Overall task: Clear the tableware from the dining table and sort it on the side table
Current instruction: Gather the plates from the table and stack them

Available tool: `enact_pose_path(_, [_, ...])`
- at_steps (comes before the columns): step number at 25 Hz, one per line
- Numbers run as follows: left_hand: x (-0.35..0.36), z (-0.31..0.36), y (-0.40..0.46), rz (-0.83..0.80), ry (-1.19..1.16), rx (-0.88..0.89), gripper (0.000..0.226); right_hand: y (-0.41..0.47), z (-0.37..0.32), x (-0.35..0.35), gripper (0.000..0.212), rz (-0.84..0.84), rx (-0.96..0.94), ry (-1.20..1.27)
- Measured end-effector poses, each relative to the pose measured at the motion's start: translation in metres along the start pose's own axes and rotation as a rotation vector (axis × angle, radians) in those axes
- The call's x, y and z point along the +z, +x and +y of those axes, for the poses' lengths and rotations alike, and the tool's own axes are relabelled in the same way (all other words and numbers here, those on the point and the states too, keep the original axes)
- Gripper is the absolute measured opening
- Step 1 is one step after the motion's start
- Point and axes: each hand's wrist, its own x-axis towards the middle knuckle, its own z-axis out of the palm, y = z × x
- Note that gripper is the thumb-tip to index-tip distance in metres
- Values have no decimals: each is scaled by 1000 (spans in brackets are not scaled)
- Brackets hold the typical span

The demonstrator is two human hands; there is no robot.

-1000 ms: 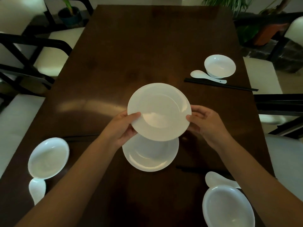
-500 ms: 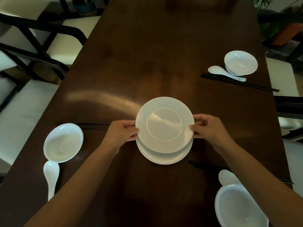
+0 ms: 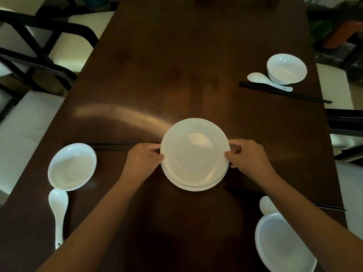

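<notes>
Gripping opposite rims of the top plate [image 3: 194, 152], the left hand [image 3: 144, 160] and right hand [image 3: 248, 157] pinched it from either side, face up and level, nested on a second white plate [image 3: 193, 185] at the middle of the dark dining table [image 3: 176, 65]. Black chopsticks [image 3: 110, 146] lay crosswise, running left from the plates toward a white bowl [image 3: 72, 167]. Below that bowl a white soup spoon [image 3: 58, 211] lay lengthwise, handle toward the near edge.

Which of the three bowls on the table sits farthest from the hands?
The bowl at the far right, beside a white spoon and black chopsticks. The near-left bowl and near-right bowl flank the person's arms.
</notes>
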Motion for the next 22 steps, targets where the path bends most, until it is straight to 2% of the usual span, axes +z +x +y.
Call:
enact_pose_path(2, [3,-2,0,-27,-158,-95,25,-2,4,2,27,23,-10,15])
enact_pose_path(5, [10,-3,0,-86,-359,-233,23,1,8,5,30,28,65,211])
enact_pose_path(11, [7,-15,-20,-84,-490,-263,26,-13,12,14,20,-15,143,322])
enact_pose_path(15, [-1,-33,-56,-149,-512,-314,26,-44,10,21,8,-125,184,252])
enact_pose_path(22, [-20,-74,-104,-243,-524,-389,31,-94,-8,39,6,-284,187,45])
